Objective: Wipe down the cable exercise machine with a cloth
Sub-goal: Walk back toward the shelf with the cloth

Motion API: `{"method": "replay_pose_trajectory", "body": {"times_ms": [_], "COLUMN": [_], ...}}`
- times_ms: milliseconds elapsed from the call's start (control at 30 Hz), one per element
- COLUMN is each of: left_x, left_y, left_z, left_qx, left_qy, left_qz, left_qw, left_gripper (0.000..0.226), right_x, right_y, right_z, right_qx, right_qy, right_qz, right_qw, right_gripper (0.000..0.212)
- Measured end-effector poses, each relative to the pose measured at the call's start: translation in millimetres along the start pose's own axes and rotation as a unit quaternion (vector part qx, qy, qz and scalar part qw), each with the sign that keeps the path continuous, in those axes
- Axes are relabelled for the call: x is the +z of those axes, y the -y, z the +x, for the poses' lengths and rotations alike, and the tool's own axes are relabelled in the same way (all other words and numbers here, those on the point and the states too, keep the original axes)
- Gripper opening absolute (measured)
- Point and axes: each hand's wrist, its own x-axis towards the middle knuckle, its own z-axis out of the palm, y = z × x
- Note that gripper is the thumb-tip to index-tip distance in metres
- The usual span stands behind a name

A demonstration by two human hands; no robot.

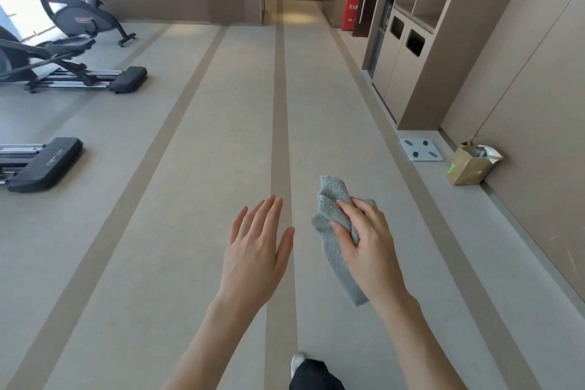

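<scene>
My right hand (pixel 368 244) grips a crumpled grey cloth (pixel 330 209) in mid-air over the gym floor; one end of the cloth hangs down below the hand. My left hand (pixel 258 247) is beside it, palm down with straight fingers, holding nothing. No cable exercise machine shows in the head view.
An exercise bike (pixel 79 16) and elliptical trainers (pixel 63 73) stand at the left. A brown shelf cabinet (pixel 411 41) lines the right wall, with a white scale (pixel 419 149) and a paper bag (pixel 473 165) on the floor beside it. A red box (pixel 350 11) sits by the far doorway. My foot (pixel 299 362) is below.
</scene>
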Motion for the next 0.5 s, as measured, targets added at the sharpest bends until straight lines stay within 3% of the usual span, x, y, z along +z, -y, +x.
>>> {"method": "replay_pose_trajectory", "body": {"times_ms": [500], "left_x": [186.8], "left_y": [105.8], "left_z": [366.0], "left_qx": [0.006], "left_qy": [-0.007], "left_qz": [0.007], "left_qw": [1.000], "left_gripper": [0.054], "right_x": [136.9], "right_y": [-170.0], "right_z": [354.9], "right_qx": [0.010], "right_qy": [-0.022], "right_qz": [-0.004], "right_qw": [1.000], "right_gripper": [0.033]}}
